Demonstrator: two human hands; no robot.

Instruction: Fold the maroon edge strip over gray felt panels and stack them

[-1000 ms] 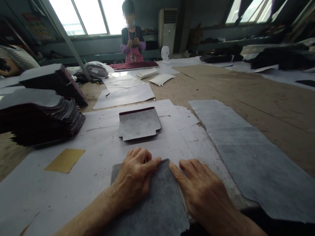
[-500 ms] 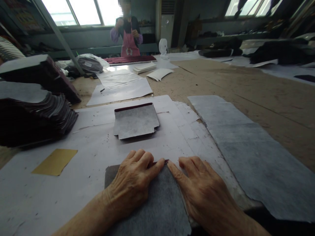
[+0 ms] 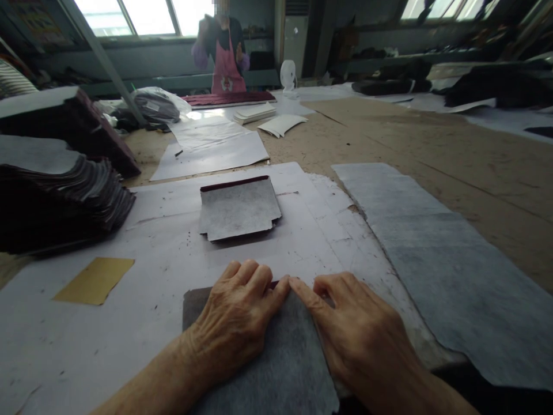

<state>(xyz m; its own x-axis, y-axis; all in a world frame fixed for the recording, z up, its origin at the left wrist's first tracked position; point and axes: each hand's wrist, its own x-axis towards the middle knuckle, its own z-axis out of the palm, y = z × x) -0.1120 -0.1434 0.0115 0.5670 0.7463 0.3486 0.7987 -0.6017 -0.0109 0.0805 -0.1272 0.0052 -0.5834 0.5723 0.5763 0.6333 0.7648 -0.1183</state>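
"R hand (image 3: 363,323) has slid in since half a sec ago: its index tip now meets the tip of the L hand (image 3: 235,311), gap btwn closed."
"Where exactly?"
"Far R corner of the grey fabric pc (image 3: 294,351), w/ a maroon strip (image 3: 273,284) showing. Pc's on the white paper (image 3: 164,340), nr the table's (image 3: 367,132) near edge."
"Grip?"
"L lies over the pc, fingers bent; R index straight, rest curled. Can't tell if either pinches."
"Else?"
"Notched pc (image 3: 239,210) nr the paper's far edge; yellow card (image 3: 95,280) nr its L edge."
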